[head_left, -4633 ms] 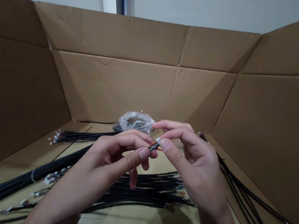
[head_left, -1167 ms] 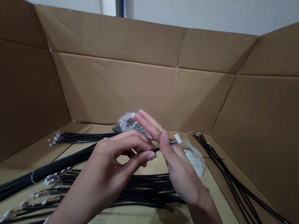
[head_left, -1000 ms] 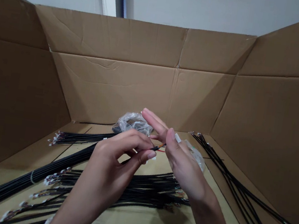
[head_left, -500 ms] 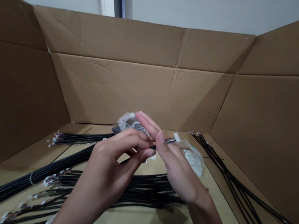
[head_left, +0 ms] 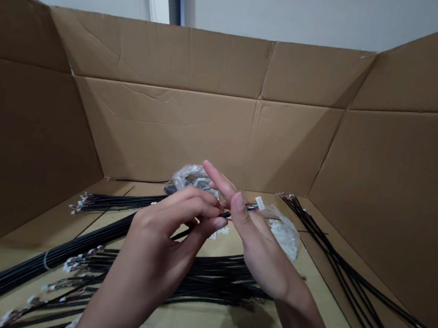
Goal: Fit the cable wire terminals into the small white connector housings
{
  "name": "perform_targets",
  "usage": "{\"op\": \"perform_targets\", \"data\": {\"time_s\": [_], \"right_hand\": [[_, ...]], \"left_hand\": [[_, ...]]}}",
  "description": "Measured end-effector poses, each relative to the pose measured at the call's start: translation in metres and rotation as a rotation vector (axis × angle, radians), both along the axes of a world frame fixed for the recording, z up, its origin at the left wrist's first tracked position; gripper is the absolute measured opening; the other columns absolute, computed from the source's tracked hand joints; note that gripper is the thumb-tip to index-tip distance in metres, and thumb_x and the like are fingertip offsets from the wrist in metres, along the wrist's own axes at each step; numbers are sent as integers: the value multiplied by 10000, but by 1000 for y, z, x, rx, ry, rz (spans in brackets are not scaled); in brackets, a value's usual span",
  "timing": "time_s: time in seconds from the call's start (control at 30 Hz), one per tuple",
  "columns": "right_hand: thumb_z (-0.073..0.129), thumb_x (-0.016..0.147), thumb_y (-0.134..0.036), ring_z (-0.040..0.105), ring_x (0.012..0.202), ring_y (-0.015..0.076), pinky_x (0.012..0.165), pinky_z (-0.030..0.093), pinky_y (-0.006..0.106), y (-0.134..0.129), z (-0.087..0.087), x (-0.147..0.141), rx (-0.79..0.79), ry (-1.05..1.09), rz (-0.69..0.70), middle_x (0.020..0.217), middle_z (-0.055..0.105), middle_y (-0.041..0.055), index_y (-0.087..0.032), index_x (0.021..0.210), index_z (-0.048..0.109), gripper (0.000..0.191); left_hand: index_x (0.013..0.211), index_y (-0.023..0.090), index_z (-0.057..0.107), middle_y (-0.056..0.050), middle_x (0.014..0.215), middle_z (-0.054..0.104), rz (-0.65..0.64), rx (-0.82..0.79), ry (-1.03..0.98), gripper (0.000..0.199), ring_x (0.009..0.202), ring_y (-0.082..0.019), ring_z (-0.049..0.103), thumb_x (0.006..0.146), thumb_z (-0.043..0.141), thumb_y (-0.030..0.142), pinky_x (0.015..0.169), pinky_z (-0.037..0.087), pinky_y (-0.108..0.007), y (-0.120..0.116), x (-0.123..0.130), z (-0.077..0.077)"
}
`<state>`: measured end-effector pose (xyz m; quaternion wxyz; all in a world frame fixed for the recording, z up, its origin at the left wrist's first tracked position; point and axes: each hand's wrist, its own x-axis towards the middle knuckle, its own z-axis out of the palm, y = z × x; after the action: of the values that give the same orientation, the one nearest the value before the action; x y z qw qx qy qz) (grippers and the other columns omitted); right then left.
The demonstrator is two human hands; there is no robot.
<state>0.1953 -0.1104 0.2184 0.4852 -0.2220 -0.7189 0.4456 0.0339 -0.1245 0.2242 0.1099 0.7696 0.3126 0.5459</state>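
Note:
My left hand (head_left: 169,233) pinches a black cable (head_left: 224,215) between thumb and fingertips near the middle of the view. Thin coloured wires come out of the cable's end, with a white connector (head_left: 260,203) at their tip. Beside it, my right hand (head_left: 260,236) has its thumb raised against the wires and its index finger stretched out to the upper left. Its other fingers are mostly hidden behind the palm. Below both hands lies a spread of black cables (head_left: 213,281) with connectors at their left ends.
A thick tied cable bundle (head_left: 43,261) runs along the left. More cables (head_left: 114,203) lie behind it, and others (head_left: 337,255) at the right. Behind my hands are a clear bag (head_left: 188,176) and a bag of white parts (head_left: 284,237). Cardboard walls (head_left: 158,133) surround the surface.
My right hand's fingers have shifted, and its index finger now stands more apart from the others. The white connector has moved slightly right. My left hand keeps its pinch on the cable.

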Motion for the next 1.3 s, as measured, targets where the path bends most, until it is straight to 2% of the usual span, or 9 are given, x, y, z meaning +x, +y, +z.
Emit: {"op": "perform_targets", "data": {"time_s": [0.27,0.5,0.67,0.77,0.87,0.97,1.07,1.2,1.3], "right_hand": [[409,1085,-578,219,1630,175,1351,149,424,0,-1,-1,30,-30,-13,1706,374,-105,-409,1550,488,501],[359,1090,-603,274,1612,167,1343,172,398,-4,5,6,32,-27,-127,1696,393,-132,-447,1566,444,509],[477,1064,-592,316,1593,153,1330,205,392,-4,6,14,13,-52,-89,1677,425,-149,-507,1558,420,504],[579,1024,-580,372,1568,198,1314,238,441,-4,7,18,37,-54,-164,1626,517,-113,-477,1412,633,404],[664,981,-551,519,1460,237,1242,355,454,-3,7,16,74,12,-293,1506,645,-32,-369,1124,811,274],[749,943,-437,591,1371,229,1157,436,415,-2,6,13,114,114,-412,1355,728,-3,-309,902,811,148],[782,921,-379,595,1354,221,1133,441,402,-2,3,11,130,173,-462,1284,755,-5,-297,827,774,124],[777,929,-349,599,1343,214,1126,440,390,-3,2,12,126,201,-444,1277,766,-8,-290,810,759,133],[773,932,-294,639,1294,189,1102,461,344,-3,3,13,75,286,-338,1252,784,-20,-278,780,759,153]], "left_hand": [[826,236,731,29,913,777,4,5,0,181,853,-98,729,931,665,104,783,545,-160,0,0,3],[840,236,727,58,896,775,39,89,31,158,824,-69,729,921,690,106,773,530,-125,1,-1,-1],[851,251,739,58,878,771,79,92,22,176,817,-74,722,925,677,103,748,535,-137,2,-5,1],[838,259,741,50,872,769,79,92,-5,178,834,-91,726,927,683,116,738,549,-163,2,-9,2],[845,260,741,54,882,768,79,104,-3,169,840,-86,728,926,688,123,750,557,-156,0,-11,3],[846,259,740,68,871,762,109,128,21,177,825,-61,724,924,686,109,741,547,-120,-2,-11,3],[846,257,738,77,871,760,124,147,26,178,820,-44,719,927,682,108,751,535,-96,-1,-11,3],[839,252,731,78,867,763,116,151,33,184,819,-37,718,925,674,100,764,529,-83,0,-10,3],[844,254,735,77,881,774,94,121,57,181,810,-46,723,916,674,100,734,538,-90,0,-10,4]]}}
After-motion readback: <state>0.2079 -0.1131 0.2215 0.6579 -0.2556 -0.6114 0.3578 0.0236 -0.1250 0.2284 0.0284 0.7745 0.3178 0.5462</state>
